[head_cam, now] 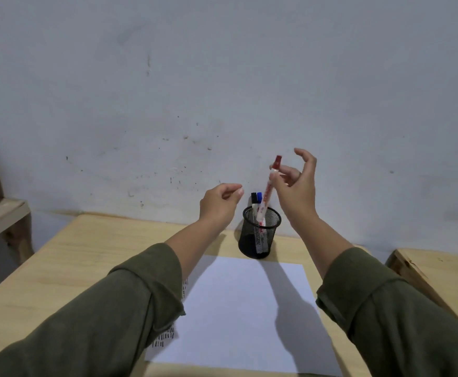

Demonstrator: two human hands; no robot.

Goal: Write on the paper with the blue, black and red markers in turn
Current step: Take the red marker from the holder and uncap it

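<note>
Head view: my right hand (297, 183) pinches the red marker (270, 186) over the cup (260, 232); left hand (219, 204) loosely curled, empty; paper (249, 308) already marked.

Wooden table (92, 257): paper (246, 308), black mesh cup (259, 235) behind it.

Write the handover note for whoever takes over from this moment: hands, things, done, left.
Right hand: pinches the red marker near its cap, lower end inside the mesh pen cup.
Left hand: raised beside the cup, loosely curled, holds nothing.
Black marker and blue marker: capped, standing in the cup.
Paper: on the table, short black strokes along its left edge.
Done: black marks visible. Left: no red or blue marks visible.
</note>
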